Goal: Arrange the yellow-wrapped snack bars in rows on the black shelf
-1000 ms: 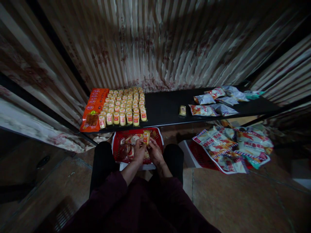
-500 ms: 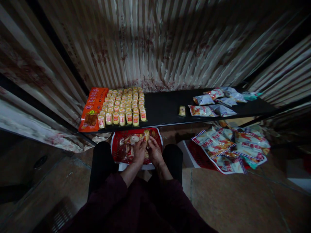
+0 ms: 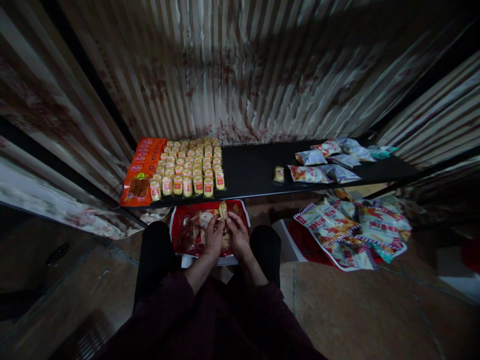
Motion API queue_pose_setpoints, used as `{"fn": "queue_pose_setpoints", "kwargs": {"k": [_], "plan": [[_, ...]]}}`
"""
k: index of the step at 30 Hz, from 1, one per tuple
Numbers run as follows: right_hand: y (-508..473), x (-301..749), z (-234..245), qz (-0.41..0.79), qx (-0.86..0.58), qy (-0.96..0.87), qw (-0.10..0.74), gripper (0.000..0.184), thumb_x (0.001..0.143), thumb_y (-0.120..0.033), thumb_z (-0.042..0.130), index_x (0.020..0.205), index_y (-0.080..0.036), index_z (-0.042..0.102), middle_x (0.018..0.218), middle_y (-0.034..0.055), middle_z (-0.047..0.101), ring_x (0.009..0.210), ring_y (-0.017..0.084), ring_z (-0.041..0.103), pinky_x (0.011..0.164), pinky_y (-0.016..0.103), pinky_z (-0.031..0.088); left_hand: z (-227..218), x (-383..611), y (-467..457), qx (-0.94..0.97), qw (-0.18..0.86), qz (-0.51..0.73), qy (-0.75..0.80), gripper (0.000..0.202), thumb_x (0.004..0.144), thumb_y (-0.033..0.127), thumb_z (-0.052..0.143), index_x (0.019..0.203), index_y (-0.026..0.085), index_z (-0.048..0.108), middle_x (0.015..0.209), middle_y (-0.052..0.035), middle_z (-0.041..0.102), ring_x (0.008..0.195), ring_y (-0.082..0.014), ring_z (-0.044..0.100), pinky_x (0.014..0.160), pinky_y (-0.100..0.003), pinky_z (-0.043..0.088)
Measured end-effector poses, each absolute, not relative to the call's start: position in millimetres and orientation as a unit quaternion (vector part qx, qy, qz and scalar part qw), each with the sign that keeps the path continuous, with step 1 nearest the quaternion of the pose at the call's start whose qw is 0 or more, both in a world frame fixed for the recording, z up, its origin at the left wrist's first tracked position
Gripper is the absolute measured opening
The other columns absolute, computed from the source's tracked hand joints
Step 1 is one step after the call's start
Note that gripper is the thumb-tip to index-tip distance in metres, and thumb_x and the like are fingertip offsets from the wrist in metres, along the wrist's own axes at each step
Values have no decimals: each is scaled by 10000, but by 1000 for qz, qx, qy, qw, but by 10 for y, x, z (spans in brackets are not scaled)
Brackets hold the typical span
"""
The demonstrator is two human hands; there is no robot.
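Observation:
Between my fingertips I hold a small wrapped snack cake (image 3: 223,210), pale yellow in clear film. My left hand (image 3: 213,237) pinches it from the left, and my right hand (image 3: 239,236) grips it from the right. Both hands are over a red tray with a white rim (image 3: 173,220), set between my knees. Several wrapped snacks (image 3: 193,234) lie in the tray, partly covered by my hands. Ahead, on the black shelf (image 3: 247,167), similar wrapped cakes (image 3: 187,172) stand in close rows, and one single cake (image 3: 278,174) sits apart to the right.
Orange snack packets (image 3: 139,170) lie at the shelf's left end. Several white and coloured bags (image 3: 309,173) rest toward its right end. On the floor to my right, a second red box (image 3: 300,240) is heaped with striped bags (image 3: 348,227). A pleated curtain (image 3: 232,75) hangs behind the shelf.
The snack cake has turned slightly in my fingers, and both hands stay over the tray. The view has shifted a little.

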State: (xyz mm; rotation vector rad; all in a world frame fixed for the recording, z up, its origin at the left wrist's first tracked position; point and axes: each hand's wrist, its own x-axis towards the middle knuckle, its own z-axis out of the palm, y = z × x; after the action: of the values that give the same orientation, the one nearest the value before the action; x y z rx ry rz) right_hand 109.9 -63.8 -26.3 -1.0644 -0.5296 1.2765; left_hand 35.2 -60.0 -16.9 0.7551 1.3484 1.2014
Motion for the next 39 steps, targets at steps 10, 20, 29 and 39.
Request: {"fn": "queue_pose_setpoints", "kwargs": {"k": [10, 20, 29, 39], "plan": [[-623, 1140, -269, 489, -520, -311, 628, 335, 734, -391, 649, 1023, -221, 660, 1037, 55, 698, 966, 227, 643, 878, 398, 506, -72, 310, -551, 294, 536, 541, 578, 153, 757, 282, 616, 891, 217, 584, 955, -34, 639, 815, -152, 597, 666, -228, 467], [-633, 1144, -281, 443, -555, -358, 607, 355, 744, -384, 610, 1047, -209, 671, 1072, 69, 692, 970, 234, 642, 869, 403, 516, -156, 289, -536, 281, 546, 538, 577, 142, 749, 320, 606, 839, 212, 622, 876, -26, 667, 747, -147, 606, 679, -251, 473], [-654, 1145, -252, 435, -576, -367, 587, 361, 740, -366, 588, 1047, -198, 675, 1072, 84, 694, 932, 241, 658, 859, 413, 526, -213, 324, -580, 232, 608, 533, 541, 385, 688, 460, 665, 939, 167, 659, 974, -83, 697, 871, -199, 638, 796, -309, 481], [-674, 1137, -198, 416, -574, -381, 593, 319, 764, -381, 571, 1010, -208, 680, 1043, 72, 699, 923, 230, 655, 853, 403, 526, -305, 304, -542, 164, 636, 541, 526, 361, 689, 415, 699, 956, 174, 677, 1053, -96, 698, 993, -226, 636, 892, -360, 472]]}}
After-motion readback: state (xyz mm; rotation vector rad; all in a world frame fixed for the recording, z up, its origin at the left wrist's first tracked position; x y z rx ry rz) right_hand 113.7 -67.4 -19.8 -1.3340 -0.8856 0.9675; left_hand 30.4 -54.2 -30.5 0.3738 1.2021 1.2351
